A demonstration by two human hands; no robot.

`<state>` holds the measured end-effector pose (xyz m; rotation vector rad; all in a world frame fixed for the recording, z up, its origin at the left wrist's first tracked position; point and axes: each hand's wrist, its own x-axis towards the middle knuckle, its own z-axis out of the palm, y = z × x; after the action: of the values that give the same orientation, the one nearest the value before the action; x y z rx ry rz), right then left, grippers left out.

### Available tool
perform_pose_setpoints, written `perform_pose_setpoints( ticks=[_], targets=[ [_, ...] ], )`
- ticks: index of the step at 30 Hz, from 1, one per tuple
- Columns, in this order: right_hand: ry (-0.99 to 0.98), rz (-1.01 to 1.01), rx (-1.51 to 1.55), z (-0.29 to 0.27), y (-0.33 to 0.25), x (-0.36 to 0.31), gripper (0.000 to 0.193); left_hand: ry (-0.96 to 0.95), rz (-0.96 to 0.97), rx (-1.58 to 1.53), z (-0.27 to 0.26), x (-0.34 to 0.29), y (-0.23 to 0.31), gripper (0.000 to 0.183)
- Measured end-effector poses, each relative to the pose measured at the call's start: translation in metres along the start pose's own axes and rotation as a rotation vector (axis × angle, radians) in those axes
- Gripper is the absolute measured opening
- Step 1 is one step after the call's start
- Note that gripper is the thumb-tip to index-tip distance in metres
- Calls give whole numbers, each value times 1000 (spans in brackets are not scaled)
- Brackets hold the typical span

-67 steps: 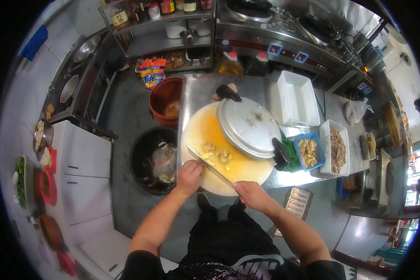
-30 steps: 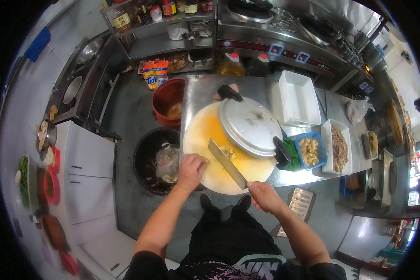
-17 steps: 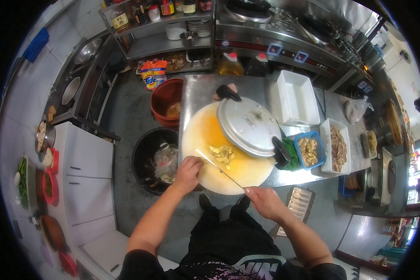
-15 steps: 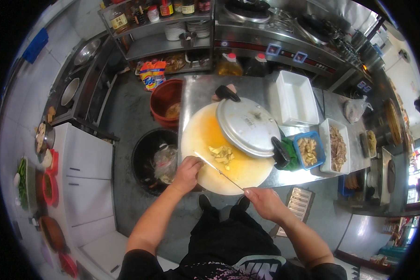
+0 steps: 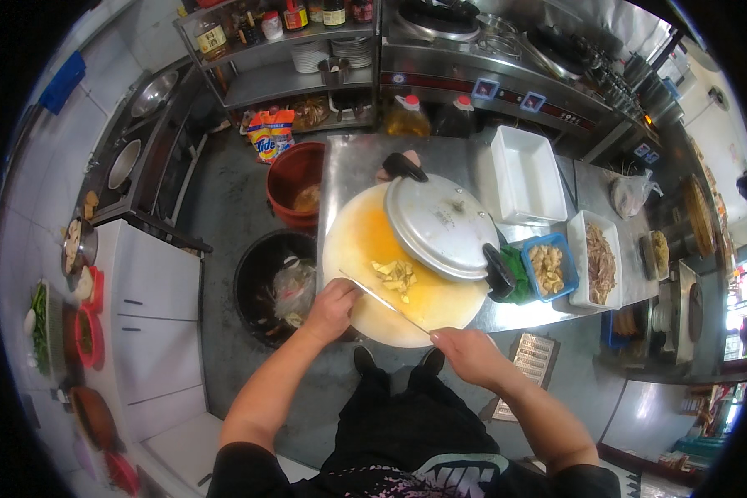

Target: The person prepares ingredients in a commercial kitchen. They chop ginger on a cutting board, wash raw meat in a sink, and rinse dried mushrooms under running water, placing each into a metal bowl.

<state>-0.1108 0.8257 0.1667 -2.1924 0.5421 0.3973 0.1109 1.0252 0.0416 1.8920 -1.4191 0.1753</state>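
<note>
I'm holding the cleaver [image 5: 390,306] in my right hand [image 5: 471,357], fingers clamped around its handle; the blade is running forward-left from that grip, showing nearly edge-on. My left hand [image 5: 332,307] is sitting at the blade's far end, left of the right grip, fingers curling down over the board. I can't tell whether those fingers are pinching anything or touching the blade; the fingertips are hidden.

Ginger pieces [image 5: 397,275] are lying heaped just beyond the blade, ahead and left of the right grip. The round cutting board [image 5: 349,236] is spreading under all of this. A metal lid [image 5: 440,224] with black handles is covering the board's far-right part, straight ahead of the right grip.

Forward-right of that grip, a blue basket [image 5: 560,293] is holding more ginger; a white tray [image 5: 593,305] of meat strips is standing just right of it. A black bin [image 5: 249,311] is standing left of my left hand, on the floor.
</note>
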Motion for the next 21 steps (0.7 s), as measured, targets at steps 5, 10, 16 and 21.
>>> perform_pose_setpoints(
  ticks=[5, 10, 16, 21],
  targets=[
    [8, -2, 36, 7, -3, 10, 40, 26, 21, -6, 2, -2, -2, 21],
    [29, -18, -21, 7, 0, 10, 41, 57, 30, 7, 3, -3, -3, 21],
    [-80, 46, 84, 12, -9, 20, 43, 49, 0, 18, 4, -3, -3, 22],
    [-7, -40, 5, 7, -6, 16, 43, 82, 5, 15, 6, -4, -4, 20]
  ],
)
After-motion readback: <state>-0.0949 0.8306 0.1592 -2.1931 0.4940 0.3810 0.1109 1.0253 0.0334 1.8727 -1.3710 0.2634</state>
